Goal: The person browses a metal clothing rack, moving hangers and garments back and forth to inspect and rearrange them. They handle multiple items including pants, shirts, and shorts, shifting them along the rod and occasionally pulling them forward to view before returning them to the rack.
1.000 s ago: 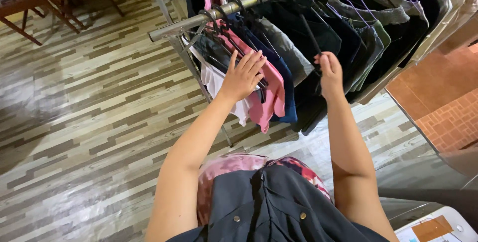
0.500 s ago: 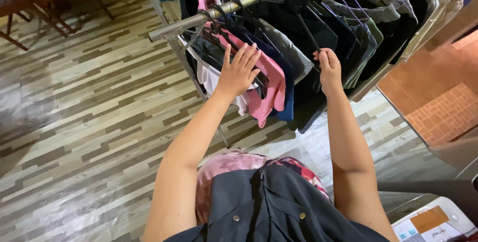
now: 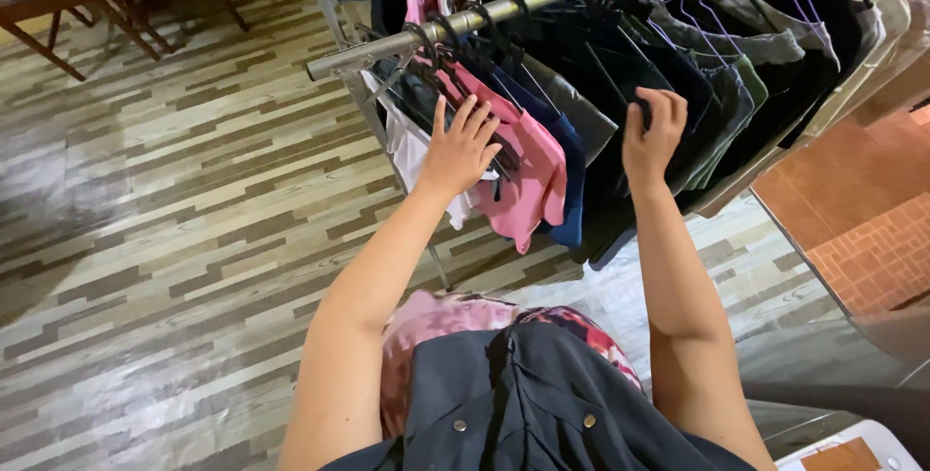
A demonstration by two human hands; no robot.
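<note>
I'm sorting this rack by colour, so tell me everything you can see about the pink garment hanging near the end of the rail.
The pink garment looks like soft, thin cloth, slightly crumpled, and hangs from a dark hanger on the metal rail close to its open end. It sits between a white garment and a dark blue garment. The left hand lies spread against its upper part. Its full cut is hidden by its neighbours.

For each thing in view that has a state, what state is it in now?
Left hand: open, fingers spread against the pink garment.
Right hand: fingers curled on a dark garment.
Pink garment: hanging from the rail.
Dark garment: hanging.
White garment: hanging.
</note>
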